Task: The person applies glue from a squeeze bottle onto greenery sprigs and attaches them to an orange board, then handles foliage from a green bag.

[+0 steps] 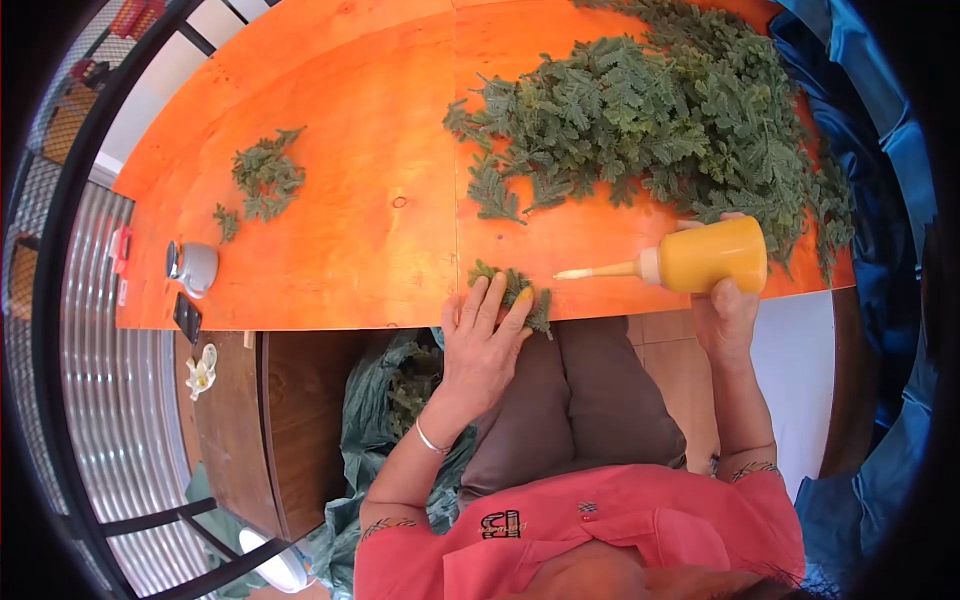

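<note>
From where I sit, the left hand (482, 345) covers much of the sprig (541, 312), so I can't see how its fingertips meet it. The bottle (715, 256) hides most of the right hand's (728, 312) fingers, and its tip is too small for me to tell whether anything is coming out. Beyond both hands, the top edge cuts off the desk (370, 250) and the foliage (650, 120). Below the left hand, I get only part of the bag (365, 430), partly behind the forearm, its contents mostly hidden. Well left of that hand, I can't read the phone's (187, 317) screen or identify the pale object (201, 372). The shirt's (620, 520) emblem is too small to read.
</note>
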A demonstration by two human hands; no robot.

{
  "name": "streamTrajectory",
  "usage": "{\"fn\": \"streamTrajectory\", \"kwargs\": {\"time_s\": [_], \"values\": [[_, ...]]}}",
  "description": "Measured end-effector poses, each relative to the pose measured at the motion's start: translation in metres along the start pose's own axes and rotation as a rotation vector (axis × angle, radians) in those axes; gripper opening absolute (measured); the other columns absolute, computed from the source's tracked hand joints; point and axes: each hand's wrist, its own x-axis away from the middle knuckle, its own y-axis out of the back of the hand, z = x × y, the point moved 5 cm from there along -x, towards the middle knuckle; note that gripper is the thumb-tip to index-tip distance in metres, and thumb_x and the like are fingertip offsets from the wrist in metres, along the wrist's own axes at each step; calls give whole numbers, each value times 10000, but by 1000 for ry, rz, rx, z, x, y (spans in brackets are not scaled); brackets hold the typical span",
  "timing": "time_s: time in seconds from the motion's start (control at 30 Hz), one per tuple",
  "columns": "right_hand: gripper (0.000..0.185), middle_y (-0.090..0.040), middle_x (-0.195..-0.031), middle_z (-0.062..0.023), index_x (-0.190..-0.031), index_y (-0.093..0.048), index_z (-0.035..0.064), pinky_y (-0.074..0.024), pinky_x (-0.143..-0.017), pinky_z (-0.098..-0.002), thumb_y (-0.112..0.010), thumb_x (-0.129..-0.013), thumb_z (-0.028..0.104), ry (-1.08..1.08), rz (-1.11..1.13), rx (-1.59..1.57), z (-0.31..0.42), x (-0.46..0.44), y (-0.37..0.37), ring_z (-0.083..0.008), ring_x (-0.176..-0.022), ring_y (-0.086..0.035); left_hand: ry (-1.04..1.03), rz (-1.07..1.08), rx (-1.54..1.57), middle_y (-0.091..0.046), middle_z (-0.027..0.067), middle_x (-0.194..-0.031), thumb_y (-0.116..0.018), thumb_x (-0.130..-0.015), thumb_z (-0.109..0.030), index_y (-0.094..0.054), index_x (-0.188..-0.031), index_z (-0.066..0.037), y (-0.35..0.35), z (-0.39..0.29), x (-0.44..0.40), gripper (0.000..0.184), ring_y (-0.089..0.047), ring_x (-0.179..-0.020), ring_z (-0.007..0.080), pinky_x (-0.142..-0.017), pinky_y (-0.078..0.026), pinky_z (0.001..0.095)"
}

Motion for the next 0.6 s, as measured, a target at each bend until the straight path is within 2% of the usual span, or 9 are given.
{"fn": "streamTrajectory", "kwargs": {"time_s": [0.13,0.23,0.33,0.43,0.53,0.6], "values": [[831,-545,-1227,-249,-1366,-310,21,-476,-962,-418,-767,-793,413,17,2,7,0,-1,-1,-275,-1121,-575,-112,-184,53,-608,166,-1161,-702,-763,-56,-671,-1064,-41,0,-2,-8,303,-515,-1151,379,-964,-399,472],[820,-554,-1218,-245,-1356,-320,17,-482,-955,-415,-766,-794,416,30,-25,-3,1,-5,1,-273,-1118,-577,-101,-212,149,-586,175,-1086,-662,-750,5,-646,-1035,-11,-17,2,-17,286,-550,-1084,367,-933,-448,490],[827,-557,-1214,-245,-1347,-327,13,-491,-943,-407,-772,-784,426,30,-50,-9,4,-7,-2,-269,-1104,-585,-12,-178,81,-546,199,-1105,-659,-767,5,-638,-1069,-20,-23,-3,-19,305,-526,-1091,384,-964,-433,479],[833,-558,-1214,-245,-1342,-324,9,-496,-929,-394,-775,-777,424,41,-40,53,6,-5,3,-259,-1085,-594,13,-2,134,-485,243,-1225,-667,-798,-33,-628,-1110,-43,-10,-8,-21,314,-470,-1173,422,-999,-408,488],[841,-561,-1214,-241,-1335,-315,11,-500,-913,-386,-787,-766,411,64,-34,163,9,-1,2,-253,-1065,-601,-7,166,234,-455,263,-1293,-699,-809,-100,-636,-1165,-81,7,-4,-23,361,-451,-1198,447,-991,-389,484],[850,-562,-1216,-240,-1330,-309,12,-503,-903,-385,-807,-751,387,63,-13,249,13,2,-3,-252,-1060,-603,-74,233,169,-449,268,-1313,-704,-815,-149,-598,-1217,-62,13,-5,-23,424,-429,-1225,458,-1012,-366,499]]}}
